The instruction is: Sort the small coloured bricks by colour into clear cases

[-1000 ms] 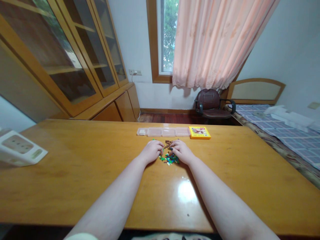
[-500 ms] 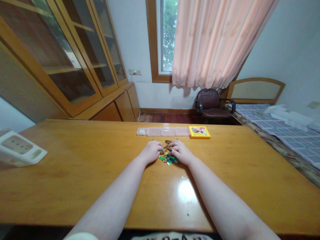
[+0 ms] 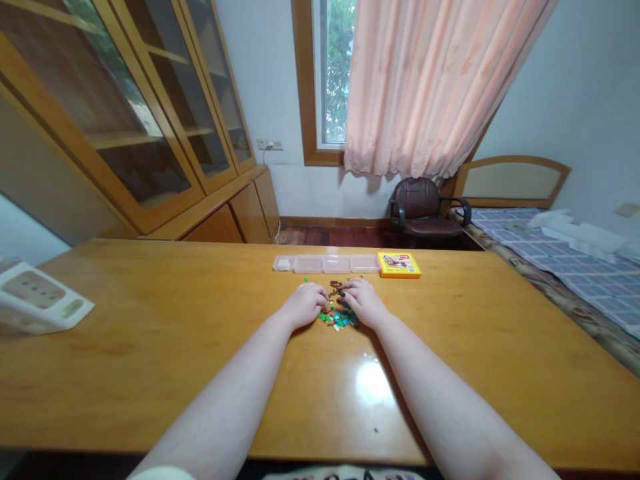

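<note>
One dark piece (image 3: pixel 342 293), perhaps pinched by the right hand (image 3: pixel 365 304), now nearer the brown bricks (image 3: pixel 335 285); left hand (image 3: pixel 304 305), grip unclear.

There are two hands (image 3: pixel 306 304), four clear plastic trays (image 3: pixel 337 265), one yellow box (image 3: pixel 399 265), one worktop (image 3: pixel 150 320), one armchair (image 3: pixel 420 202), one curtain (image 3: pixel 430 80); the small toy bricks (image 3: pixel 339 320) defy counting.

Sm. grn/blu bricks (image 3: pixel 338 319) loosely piled; brn pcs (image 3: pixel 335 285) behind.
</note>
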`<move>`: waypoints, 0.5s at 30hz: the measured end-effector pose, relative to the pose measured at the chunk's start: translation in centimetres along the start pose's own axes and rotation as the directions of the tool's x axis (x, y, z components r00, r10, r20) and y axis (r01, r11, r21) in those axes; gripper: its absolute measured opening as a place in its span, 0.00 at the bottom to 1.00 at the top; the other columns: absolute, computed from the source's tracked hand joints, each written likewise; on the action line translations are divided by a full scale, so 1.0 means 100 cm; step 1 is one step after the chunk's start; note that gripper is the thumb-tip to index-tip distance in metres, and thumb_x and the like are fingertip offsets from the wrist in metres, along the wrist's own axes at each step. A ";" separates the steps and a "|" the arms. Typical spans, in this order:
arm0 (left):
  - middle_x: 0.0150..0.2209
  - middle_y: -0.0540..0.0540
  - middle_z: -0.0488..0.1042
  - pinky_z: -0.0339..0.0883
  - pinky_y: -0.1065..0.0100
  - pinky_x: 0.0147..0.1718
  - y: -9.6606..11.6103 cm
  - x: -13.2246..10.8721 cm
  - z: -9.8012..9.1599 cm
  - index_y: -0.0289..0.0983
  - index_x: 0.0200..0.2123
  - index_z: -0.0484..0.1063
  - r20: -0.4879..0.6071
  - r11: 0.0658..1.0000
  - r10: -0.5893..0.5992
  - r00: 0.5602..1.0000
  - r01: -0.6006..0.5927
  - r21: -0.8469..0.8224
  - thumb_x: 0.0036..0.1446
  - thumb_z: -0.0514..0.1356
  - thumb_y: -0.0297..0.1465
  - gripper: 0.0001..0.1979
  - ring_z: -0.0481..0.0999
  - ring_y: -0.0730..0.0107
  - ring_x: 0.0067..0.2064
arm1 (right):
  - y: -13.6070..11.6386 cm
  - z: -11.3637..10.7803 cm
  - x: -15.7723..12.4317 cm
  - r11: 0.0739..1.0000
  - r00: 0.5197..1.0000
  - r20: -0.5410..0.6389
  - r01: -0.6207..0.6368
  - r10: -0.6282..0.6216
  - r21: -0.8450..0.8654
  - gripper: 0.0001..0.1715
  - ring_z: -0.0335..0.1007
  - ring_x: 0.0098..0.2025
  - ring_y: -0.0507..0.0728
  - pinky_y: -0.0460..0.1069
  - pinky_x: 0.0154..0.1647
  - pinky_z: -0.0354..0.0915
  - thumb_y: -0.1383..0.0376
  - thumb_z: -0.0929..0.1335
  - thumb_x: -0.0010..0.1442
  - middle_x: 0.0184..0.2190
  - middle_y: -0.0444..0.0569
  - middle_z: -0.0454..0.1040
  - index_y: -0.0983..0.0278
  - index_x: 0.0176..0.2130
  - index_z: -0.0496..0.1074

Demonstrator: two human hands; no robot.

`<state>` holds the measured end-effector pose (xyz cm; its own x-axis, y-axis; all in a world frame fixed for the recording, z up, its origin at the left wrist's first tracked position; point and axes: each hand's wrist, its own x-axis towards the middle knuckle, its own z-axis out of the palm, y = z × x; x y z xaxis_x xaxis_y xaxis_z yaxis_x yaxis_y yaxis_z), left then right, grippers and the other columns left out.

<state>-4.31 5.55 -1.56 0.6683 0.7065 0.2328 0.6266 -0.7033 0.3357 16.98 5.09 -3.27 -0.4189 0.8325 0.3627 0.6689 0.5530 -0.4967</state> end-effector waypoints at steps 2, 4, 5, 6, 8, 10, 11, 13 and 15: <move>0.36 0.50 0.77 0.61 0.65 0.46 0.001 -0.001 -0.001 0.43 0.29 0.80 -0.010 1.000 0.024 1.000 -0.024 -0.011 0.49 0.54 0.18 0.18 0.72 0.69 0.41 | 0.000 0.000 0.000 1.000 1.000 -0.002 0.006 -0.006 0.007 0.17 0.65 0.49 0.59 0.59 0.56 0.55 0.62 0.61 0.64 0.43 0.52 0.76 0.62 0.39 0.78; 0.37 0.50 0.77 0.61 0.65 0.46 0.002 -0.001 -0.002 0.44 0.30 0.80 -0.008 0.999 0.048 0.999 -0.048 -0.018 0.49 0.54 0.18 0.18 0.72 0.69 0.41 | 0.000 0.000 -0.001 1.000 1.000 -0.006 0.004 -0.004 0.009 0.17 0.65 0.49 0.60 0.59 0.56 0.54 0.62 0.61 0.64 0.43 0.52 0.76 0.62 0.40 0.78; 0.37 0.50 0.77 0.61 0.66 0.45 0.003 -0.001 -0.002 0.44 0.30 0.80 -0.002 0.998 0.054 0.999 -0.054 -0.017 0.50 0.54 0.19 0.18 0.72 0.69 0.41 | 0.000 0.000 -0.001 1.000 1.000 -0.007 0.003 -0.003 0.010 0.18 0.65 0.50 0.60 0.59 0.57 0.54 0.62 0.60 0.64 0.43 0.52 0.76 0.62 0.40 0.78; 0.37 0.50 0.77 0.61 0.66 0.45 0.003 -0.001 -0.002 0.44 0.31 0.80 0.006 0.998 0.053 0.999 -0.053 -0.014 0.50 0.55 0.19 0.17 0.72 0.69 0.41 | 0.000 0.000 -0.001 1.000 1.000 -0.007 0.004 -0.004 0.011 0.18 0.64 0.50 0.60 0.59 0.57 0.54 0.62 0.60 0.64 0.43 0.52 0.76 0.62 0.40 0.78; 0.36 0.50 0.77 0.61 0.65 0.45 0.002 -0.001 -0.001 0.44 0.31 0.80 0.016 0.999 0.043 0.999 -0.043 0.000 0.50 0.55 0.19 0.17 0.72 0.69 0.40 | -0.001 -0.001 -0.001 1.000 1.000 0.007 0.020 -0.020 0.018 0.18 0.63 0.51 0.60 0.59 0.57 0.54 0.61 0.60 0.65 0.44 0.51 0.75 0.61 0.40 0.78; 0.36 0.50 0.77 0.61 0.65 0.45 0.001 -0.001 0.000 0.44 0.32 0.80 0.012 1.000 0.027 1.000 -0.027 0.016 0.51 0.56 0.20 0.16 0.72 0.69 0.40 | -0.002 -0.002 -0.002 0.999 0.998 0.048 0.047 -0.047 0.017 0.18 0.61 0.54 0.61 0.60 0.58 0.52 0.60 0.61 0.64 0.48 0.50 0.74 0.59 0.41 0.78; 0.37 0.50 0.77 0.61 0.65 0.45 0.000 -0.001 0.000 0.45 0.32 0.80 0.005 1.000 0.018 1.000 -0.018 0.024 0.51 0.56 0.20 0.16 0.72 0.69 0.40 | -0.003 -0.002 -0.003 0.998 0.995 0.078 0.057 -0.057 0.012 0.17 0.58 0.56 0.61 0.61 0.59 0.51 0.59 0.61 0.64 0.51 0.50 0.72 0.58 0.42 0.78; 0.37 0.50 0.77 0.61 0.65 0.45 -0.002 -0.001 0.001 0.44 0.31 0.80 -0.006 0.999 0.004 1.000 -0.004 0.042 0.51 0.56 0.20 0.16 0.72 0.69 0.40 | -0.006 -0.002 -0.003 0.998 0.988 0.139 0.065 -0.064 -0.003 0.17 0.54 0.59 0.63 0.63 0.60 0.48 0.57 0.61 0.64 0.55 0.49 0.68 0.55 0.44 0.77; 0.36 0.50 0.77 0.61 0.65 0.45 -0.003 -0.001 0.001 0.44 0.31 0.80 -0.009 0.998 -0.002 1.000 0.003 0.059 0.52 0.56 0.20 0.16 0.72 0.68 0.40 | -0.007 -0.002 -0.004 0.998 0.983 0.176 0.062 -0.059 -0.010 0.17 0.52 0.60 0.63 0.65 0.61 0.45 0.57 0.61 0.64 0.57 0.48 0.66 0.54 0.44 0.77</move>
<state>-4.49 5.68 -1.79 0.6633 0.7088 0.2401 0.6511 -0.7048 0.2817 16.80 4.38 -2.86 -0.5595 0.7913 0.2467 0.6477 0.6031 -0.4655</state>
